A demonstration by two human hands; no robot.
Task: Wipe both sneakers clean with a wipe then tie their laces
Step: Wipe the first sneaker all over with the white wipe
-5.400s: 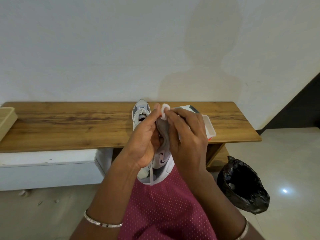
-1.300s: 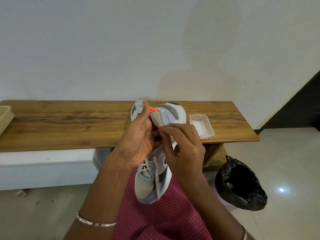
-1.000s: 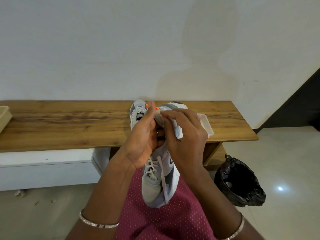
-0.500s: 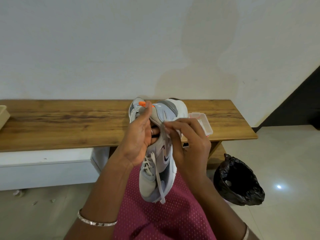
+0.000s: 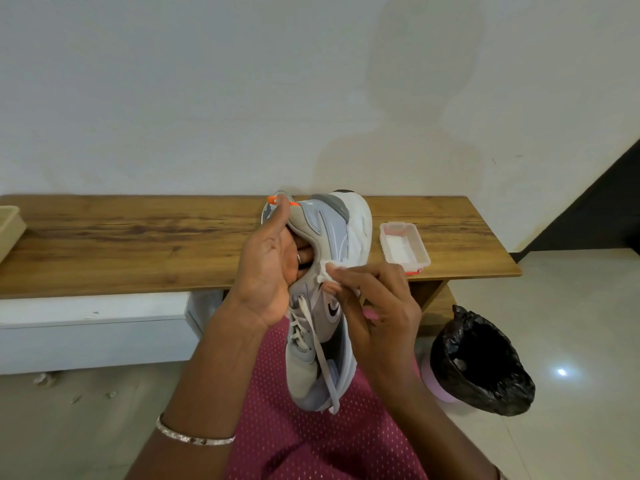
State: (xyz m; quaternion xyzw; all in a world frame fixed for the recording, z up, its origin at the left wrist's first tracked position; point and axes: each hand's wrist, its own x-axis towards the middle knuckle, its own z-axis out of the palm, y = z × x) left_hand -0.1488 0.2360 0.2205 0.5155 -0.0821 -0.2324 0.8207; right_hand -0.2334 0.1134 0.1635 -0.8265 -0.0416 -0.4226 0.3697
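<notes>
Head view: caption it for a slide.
Left hand holds a sneaker heel-up; right hand presses a wipe to its side.

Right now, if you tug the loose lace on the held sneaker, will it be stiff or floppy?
Probably floppy: the lace hangs limp down the sneaker, its end dangling past the toe. It looks flat and thin, so likely light, easy to pinch. It may swing, as the left hand holds the sneaker heel-up.
</notes>
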